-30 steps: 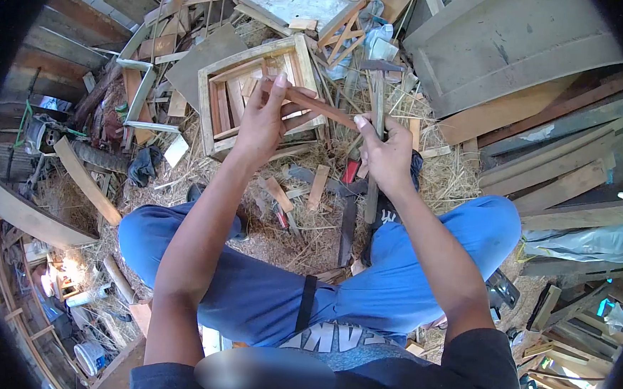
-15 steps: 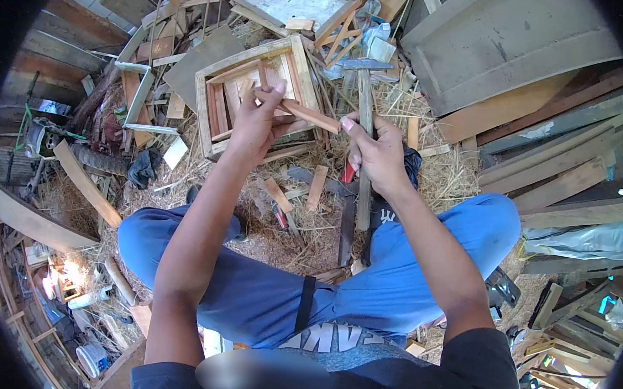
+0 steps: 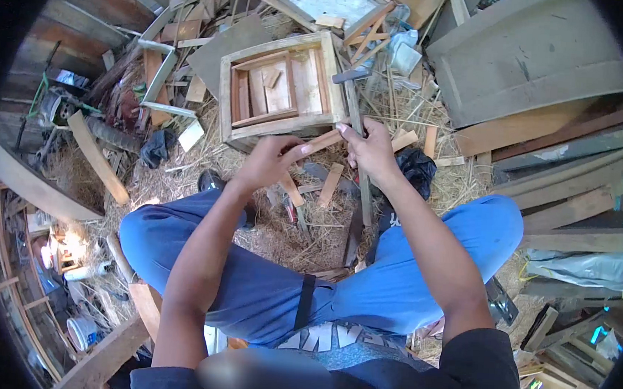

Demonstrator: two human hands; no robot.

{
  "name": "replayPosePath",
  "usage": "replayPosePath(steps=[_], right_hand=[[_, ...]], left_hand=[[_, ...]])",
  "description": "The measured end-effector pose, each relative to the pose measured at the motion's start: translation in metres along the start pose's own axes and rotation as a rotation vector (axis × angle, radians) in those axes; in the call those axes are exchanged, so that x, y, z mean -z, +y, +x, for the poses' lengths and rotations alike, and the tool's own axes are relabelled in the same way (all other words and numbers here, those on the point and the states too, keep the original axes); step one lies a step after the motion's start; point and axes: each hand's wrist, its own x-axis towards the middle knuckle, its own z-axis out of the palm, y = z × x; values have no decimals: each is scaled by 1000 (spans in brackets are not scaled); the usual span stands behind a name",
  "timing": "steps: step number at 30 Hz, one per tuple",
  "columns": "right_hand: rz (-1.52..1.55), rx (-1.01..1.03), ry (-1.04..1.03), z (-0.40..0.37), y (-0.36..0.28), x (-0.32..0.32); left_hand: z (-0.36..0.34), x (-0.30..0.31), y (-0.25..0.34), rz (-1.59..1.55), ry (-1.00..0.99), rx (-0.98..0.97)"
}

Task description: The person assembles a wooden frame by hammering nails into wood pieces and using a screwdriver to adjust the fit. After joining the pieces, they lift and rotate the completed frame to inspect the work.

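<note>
A narrow strip of wood (image 3: pixel 324 140) spans between my two hands, in front of a wooden frame. My left hand (image 3: pixel 270 163) is closed on its near end, thumb along the strip. At the far end the thumb and fingers of my right hand (image 3: pixel 372 154) pinch the strip. A long-handled hammer (image 3: pixel 353 101) is also in my right hand, its head pointing away from me and its handle running under my fingers toward my legs. Just beyond, the box-like wooden frame (image 3: pixel 225 107) contains a smaller inner frame (image 3: pixel 293 86) and a small wood block (image 3: pixel 270 77).
Straw and offcuts cover the ground. A red-handled tool (image 3: pixel 290 211) and a wood piece (image 3: pixel 331 185) lie between my legs. A black plastic bag (image 3: pixel 416 171) sits right of my hands. A large panel (image 3: pixel 526 65) and stacked boards (image 3: pixel 567 210) line the right side.
Both hands have lowered the strip toward me, off the frame's opening, and my left hand now holds nearer its end. The hammer head has shifted left. The view has shifted slightly.
</note>
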Motion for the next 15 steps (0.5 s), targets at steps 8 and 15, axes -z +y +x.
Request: replayPosePath(steps=[8, 15], right_hand=[[-201, 42, 52, -10, 12, 1], [-154, 3, 83, -29, 22, 13]], left_hand=[[-4, -40, -48, 76, 305, -289], [16, -42, -67, 40, 224, -140]])
